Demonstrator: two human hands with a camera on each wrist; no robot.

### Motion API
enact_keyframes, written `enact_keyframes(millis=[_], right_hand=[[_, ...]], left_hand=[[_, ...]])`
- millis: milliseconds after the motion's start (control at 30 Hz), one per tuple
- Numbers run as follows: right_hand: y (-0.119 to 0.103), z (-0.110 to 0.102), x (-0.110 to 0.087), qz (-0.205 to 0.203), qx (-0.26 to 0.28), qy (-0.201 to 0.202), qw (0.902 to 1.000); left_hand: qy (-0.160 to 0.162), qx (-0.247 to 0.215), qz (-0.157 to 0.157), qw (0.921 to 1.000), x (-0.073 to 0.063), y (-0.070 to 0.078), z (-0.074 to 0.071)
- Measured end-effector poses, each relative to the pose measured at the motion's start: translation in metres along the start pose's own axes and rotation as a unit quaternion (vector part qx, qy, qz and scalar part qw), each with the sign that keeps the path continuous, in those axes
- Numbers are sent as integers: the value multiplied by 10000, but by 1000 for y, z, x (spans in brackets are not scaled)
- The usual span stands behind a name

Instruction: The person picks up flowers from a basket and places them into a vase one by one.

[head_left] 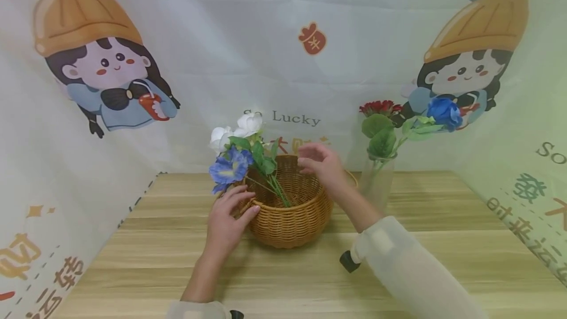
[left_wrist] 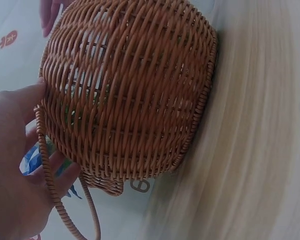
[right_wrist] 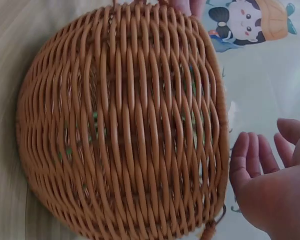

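Basket: I see the round brown wicker basket [head_left: 290, 228] on the pale wood-grain surface [head_left: 155, 240].
Left hand [head_left: 227, 220]: holds the basket's left rim.
Right hand [head_left: 327, 167]: relaxed, nothing held, by the basket's right rim.
Blooms: 2 white fabric flowers [head_left: 249, 123] and 1 blue-violet fabric flower [head_left: 230, 165], leaning over the basket's left rim.

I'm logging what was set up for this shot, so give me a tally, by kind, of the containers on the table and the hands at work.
Wicker basket: 1
Clear vase: 1
Hands: 2 (left hand, right hand)
Total: 4
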State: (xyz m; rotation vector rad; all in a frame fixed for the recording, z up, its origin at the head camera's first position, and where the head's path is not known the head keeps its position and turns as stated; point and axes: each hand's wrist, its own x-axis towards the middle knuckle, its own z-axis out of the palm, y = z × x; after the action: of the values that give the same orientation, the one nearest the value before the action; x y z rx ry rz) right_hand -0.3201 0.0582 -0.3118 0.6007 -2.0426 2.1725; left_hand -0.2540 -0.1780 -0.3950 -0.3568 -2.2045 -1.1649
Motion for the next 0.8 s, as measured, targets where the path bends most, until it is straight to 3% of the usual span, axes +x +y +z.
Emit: enact_keyframes(millis=[267,567,800], right_hand=[[7,13,3,248,-310,-370,9985],[11,21,10,662,-443,-773,9938],[20,23,19,1147,-848,-1023,9845]], left_hand=[[-114,-521,-379,9979,1,3,0],[-181,-372,-360,9985,3,-1,-1],[-219,-672,-286,9971,5,-5,0]])
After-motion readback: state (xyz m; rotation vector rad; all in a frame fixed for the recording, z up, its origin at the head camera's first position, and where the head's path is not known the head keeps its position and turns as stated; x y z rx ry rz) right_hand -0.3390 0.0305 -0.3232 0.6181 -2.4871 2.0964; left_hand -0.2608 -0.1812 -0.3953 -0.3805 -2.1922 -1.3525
